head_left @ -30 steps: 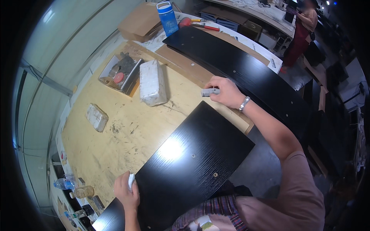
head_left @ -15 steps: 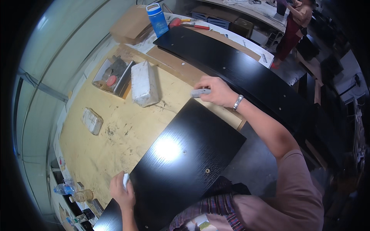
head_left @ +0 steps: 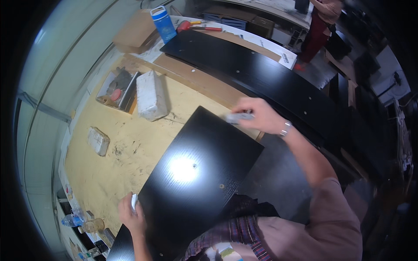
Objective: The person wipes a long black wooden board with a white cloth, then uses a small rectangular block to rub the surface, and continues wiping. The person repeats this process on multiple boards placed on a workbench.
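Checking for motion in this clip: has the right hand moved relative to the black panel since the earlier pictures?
Yes. The right hand, holding a small grey tool, has come onto the black panel's far edge.

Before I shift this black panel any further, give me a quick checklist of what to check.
1. Left hand at the near left edge of the black panel: ok, fingers wrap a small white object there.
2. Right hand at the far corner: ok, it holds a small grey object against the edge.
3. White block apart from the panel: ok.
4. Long black board overlapped by the panel: cannot tell.
5. Panel fully supported by the workbench: not ok, its right side overhangs.
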`<state>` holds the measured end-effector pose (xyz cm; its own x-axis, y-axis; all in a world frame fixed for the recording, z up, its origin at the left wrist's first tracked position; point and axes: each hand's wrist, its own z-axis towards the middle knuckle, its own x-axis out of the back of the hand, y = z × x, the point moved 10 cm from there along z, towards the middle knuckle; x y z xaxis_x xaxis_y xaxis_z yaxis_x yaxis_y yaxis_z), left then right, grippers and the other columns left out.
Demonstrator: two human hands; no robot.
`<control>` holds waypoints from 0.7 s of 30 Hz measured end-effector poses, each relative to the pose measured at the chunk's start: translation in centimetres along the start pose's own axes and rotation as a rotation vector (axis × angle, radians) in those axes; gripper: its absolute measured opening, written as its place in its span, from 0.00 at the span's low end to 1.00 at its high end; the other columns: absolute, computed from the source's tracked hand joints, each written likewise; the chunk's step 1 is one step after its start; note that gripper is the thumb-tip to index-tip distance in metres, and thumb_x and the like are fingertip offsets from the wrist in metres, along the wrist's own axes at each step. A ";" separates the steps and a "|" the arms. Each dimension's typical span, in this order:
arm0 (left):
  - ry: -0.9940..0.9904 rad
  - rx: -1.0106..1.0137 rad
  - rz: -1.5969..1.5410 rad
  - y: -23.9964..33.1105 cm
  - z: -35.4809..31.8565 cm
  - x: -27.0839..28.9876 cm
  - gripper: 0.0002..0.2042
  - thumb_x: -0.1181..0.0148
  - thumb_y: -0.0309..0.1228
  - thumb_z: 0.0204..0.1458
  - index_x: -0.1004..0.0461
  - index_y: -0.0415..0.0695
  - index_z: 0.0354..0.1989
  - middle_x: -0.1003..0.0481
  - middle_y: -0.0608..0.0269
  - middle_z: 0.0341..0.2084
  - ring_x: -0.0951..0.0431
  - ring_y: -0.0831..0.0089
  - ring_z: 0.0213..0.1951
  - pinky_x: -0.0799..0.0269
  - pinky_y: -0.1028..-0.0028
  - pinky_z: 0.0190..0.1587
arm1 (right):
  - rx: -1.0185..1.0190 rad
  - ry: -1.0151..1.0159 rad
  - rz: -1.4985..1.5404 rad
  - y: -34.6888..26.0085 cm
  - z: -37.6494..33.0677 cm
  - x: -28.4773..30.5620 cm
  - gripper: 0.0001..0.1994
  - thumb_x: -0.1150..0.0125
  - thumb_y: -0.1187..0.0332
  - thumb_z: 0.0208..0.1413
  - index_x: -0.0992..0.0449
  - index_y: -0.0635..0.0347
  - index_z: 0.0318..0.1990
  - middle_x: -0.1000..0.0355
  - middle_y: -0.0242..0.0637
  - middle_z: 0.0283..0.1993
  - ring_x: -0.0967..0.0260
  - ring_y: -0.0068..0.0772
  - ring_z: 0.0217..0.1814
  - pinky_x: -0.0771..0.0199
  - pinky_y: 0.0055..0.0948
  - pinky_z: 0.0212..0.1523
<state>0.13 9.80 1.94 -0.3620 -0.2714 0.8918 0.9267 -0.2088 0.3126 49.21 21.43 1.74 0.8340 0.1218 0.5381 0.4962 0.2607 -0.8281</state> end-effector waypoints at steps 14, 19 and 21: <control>0.023 -0.051 0.034 0.7 0.0 0.3 0.16 0.40 0.27 0.56 0.23 0.39 0.53 0.23 0.46 0.41 0.23 0.46 0.42 0.27 0.56 0.47 | -0.025 -0.025 -0.009 -1.8 -7.6 2.8 0.15 0.34 0.71 0.45 0.15 0.61 0.44 0.24 0.39 0.37 0.24 0.37 0.40 0.25 0.35 0.43; 0.005 -0.068 0.069 1.0 0.3 0.5 0.16 0.40 0.28 0.56 0.23 0.39 0.53 0.23 0.46 0.42 0.23 0.46 0.43 0.27 0.56 0.48 | 0.104 -0.061 0.019 -0.5 1.8 -2.6 0.13 0.34 0.72 0.48 0.14 0.61 0.43 0.24 0.38 0.37 0.26 0.35 0.39 0.26 0.32 0.44; 0.005 -0.055 0.064 0.8 0.2 0.6 0.16 0.40 0.28 0.56 0.23 0.38 0.53 0.23 0.46 0.42 0.23 0.46 0.44 0.27 0.56 0.48 | 0.115 -0.053 0.017 0.2 5.9 -3.9 0.14 0.33 0.72 0.47 0.14 0.60 0.44 0.23 0.39 0.38 0.25 0.39 0.40 0.25 0.34 0.45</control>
<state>0.69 9.63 2.73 -0.3025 -0.2905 0.9078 0.9410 -0.2425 0.2360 44.60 26.62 0.42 0.8268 0.1765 0.5340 0.4486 0.3658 -0.8154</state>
